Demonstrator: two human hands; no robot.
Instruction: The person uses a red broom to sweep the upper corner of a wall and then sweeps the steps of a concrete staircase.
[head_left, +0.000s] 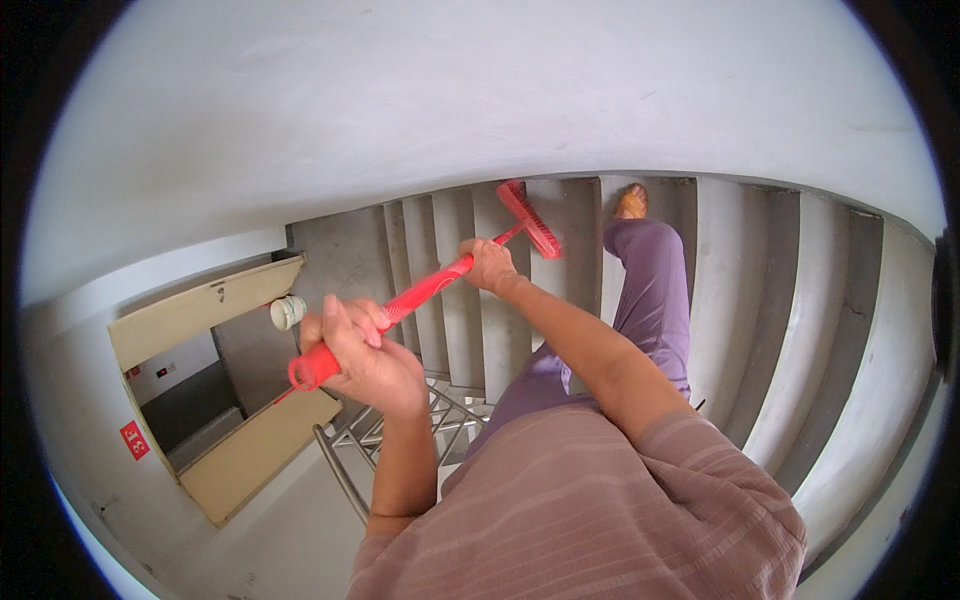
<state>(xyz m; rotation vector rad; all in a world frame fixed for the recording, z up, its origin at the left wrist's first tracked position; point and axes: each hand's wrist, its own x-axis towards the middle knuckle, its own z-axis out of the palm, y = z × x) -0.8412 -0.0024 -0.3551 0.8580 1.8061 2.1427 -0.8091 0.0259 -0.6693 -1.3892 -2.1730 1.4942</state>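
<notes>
A red broom [425, 290] slants across the staircase, its long handle rising toward me. Near the handle's top end my left hand [365, 355] is closed around it, thumb lying up along the side. Farther down, my right hand [489, 265] wraps the handle with the arm stretched forward. The bristled broom head [530, 220] rests on or just over a grey step near the wall; slight blur hides whether it touches. My foot in a tan sandal [632, 202] stands on a step to the right of the broom head.
Grey stairs [735, 290] with dark edges run across, bounded by a white wall [520, 90] ahead. A metal railing [345, 470] stands at the lower left. Beyond it are a doorway with cream door panels [215, 300], a white round container [288, 312] and a red sign [134, 440].
</notes>
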